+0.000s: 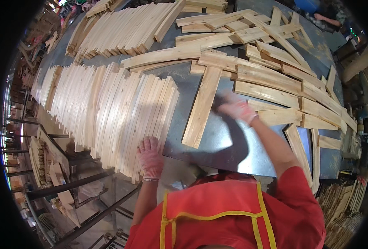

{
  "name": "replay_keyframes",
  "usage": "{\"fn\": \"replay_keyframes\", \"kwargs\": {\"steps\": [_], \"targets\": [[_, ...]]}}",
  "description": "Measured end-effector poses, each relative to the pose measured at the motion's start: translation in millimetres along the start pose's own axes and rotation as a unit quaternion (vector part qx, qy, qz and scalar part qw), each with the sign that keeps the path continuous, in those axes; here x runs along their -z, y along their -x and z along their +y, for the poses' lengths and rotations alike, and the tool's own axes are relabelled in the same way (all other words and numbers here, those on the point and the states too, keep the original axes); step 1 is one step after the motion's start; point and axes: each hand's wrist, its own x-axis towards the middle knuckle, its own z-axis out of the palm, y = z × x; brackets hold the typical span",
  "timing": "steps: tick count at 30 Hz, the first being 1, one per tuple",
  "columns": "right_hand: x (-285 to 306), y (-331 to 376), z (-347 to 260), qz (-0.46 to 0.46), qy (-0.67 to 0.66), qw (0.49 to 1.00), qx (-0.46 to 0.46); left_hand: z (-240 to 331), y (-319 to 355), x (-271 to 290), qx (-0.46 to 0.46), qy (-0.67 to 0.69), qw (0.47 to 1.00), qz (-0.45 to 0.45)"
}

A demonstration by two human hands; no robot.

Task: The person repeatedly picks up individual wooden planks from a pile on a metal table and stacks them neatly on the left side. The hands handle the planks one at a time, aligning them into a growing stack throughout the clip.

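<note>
A single loose board (pixel 203 108) is seen lying aslant on the tabletop (pixel 256 151) in the middle of the frame, its upper end met by the heap of boards (pixel 271 81) at right; whether that end is overlapped or pinned cannot be told. If it is pinned, neighbouring boards could be dragged out of place by a quick pull. Just beside the loose board, the right hand (pixel 237 108) is blurred, so whether its fingers are spread or pinched on anything cannot be told; with its outline lost, edges or corners could be knocked, and splinters could be caught by the thin-looking glove. At centre left, the close-set row of boards (pixel 109 112) is touched at its near right end by the left hand (pixel 150 157), whose fingers are laid out straight rather than curled. Should that end be pushed unevenly, the outermost boards could be tipped into the gap beside the loose board. Uneven near ends are shown by the row, apparently carried past the tabletop's edge, so boards there could be snagged by the red apron (pixel 217 199) or tipped towards the metal frame (pixel 72 186) at lower left. At lower right, two boards (pixel 298 147) are left near the edge, where they could be brushed off by the right arm.
</note>
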Motion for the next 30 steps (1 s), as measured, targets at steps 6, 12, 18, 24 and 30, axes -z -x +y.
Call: {"fn": "replay_keyframes", "kwargs": {"steps": [6, 12, 18, 24, 30], "targets": [[179.9, 16.4, 179.9, 0.155, 0.440, 0.855, -0.225, 109.6, -20.0, 28.9, -0.082, 0.108, 0.990, -0.030], [221.9, 18.3, 144.7, 0.007, 0.419, 0.876, -0.238, 158.7, -78.5, 29.1, 0.050, 0.197, 0.971, -0.128], [220.2, 61.0, 48.6, 0.060, 0.343, 0.926, -0.148, 43.9, -74.4, 155.8, -0.133, -0.028, 0.981, 0.142], [128.5, 71.8, 1.9, 0.167, -0.004, 0.986, -0.004, -50.0, -24.8, 197.4, -0.038, -0.120, 0.981, 0.146], [-93.5, 17.8, 19.7, 0.134, -0.367, 0.916, -0.090, -88.8, 31.7, 137.9, 0.120, 0.030, 0.985, 0.124]]}}
